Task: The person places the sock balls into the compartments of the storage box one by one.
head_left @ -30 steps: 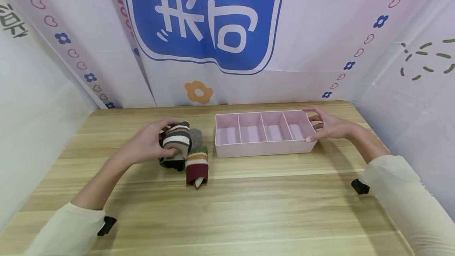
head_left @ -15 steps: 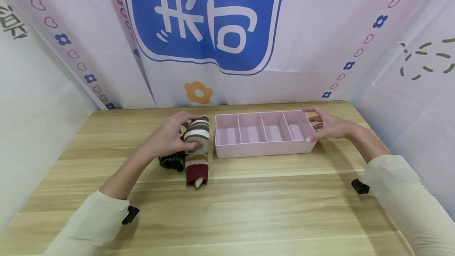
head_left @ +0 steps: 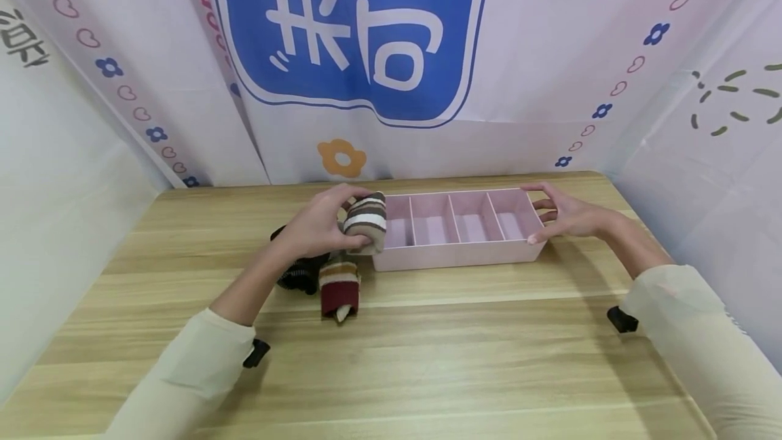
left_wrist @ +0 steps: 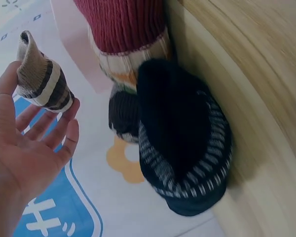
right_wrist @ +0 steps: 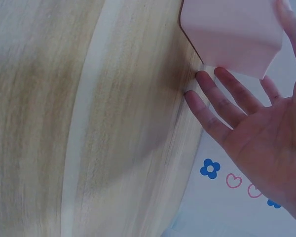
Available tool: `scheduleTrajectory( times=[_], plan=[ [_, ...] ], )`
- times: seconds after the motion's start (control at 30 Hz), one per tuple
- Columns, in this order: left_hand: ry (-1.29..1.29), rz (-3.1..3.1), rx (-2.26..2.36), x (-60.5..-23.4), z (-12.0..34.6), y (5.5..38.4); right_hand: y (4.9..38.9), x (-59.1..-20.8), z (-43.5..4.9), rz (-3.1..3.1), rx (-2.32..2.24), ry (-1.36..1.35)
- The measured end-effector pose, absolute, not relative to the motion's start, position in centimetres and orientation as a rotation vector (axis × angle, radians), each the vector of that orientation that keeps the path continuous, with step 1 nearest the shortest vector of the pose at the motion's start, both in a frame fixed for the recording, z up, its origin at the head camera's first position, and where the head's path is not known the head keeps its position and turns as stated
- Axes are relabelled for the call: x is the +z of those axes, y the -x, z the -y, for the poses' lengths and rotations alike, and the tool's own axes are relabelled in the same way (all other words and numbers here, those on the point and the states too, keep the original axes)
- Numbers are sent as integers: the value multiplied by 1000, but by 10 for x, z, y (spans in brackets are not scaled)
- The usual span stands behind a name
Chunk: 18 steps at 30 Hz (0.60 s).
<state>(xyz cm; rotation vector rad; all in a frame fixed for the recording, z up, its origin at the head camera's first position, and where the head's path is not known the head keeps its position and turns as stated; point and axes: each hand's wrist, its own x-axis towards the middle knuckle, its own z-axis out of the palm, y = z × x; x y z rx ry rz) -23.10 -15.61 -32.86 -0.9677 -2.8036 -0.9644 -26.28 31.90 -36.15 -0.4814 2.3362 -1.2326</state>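
Observation:
In the head view my left hand pinches a folded sock with brown, white and beige stripes between thumb and fingers. The sock is raised over the left end of a pink divided storage box, overlapping its leftmost compartment. The box's other compartments hold nothing. My right hand grips the box's right end, thumb at the near corner and forefinger at the far one. In the right wrist view, several fingers spread beside the box's end wall.
Below my left hand lies a rolled sock with a maroon cuff. Black socks with white marks sit left of it, partly hidden by the hand. The wooden table meets a printed cloth backdrop behind the box.
My left hand has carried the striped sock rightward from the sock pile to the box's left end. My right hand has kept its hold on the box.

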Motion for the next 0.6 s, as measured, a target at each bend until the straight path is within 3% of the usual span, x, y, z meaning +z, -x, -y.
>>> scheduleTrajectory(
  times=[0.6],
  plan=[
    [1073,2812,-958,-331,109,249,265,-361,-319,-2329,-1237,481]
  ],
)
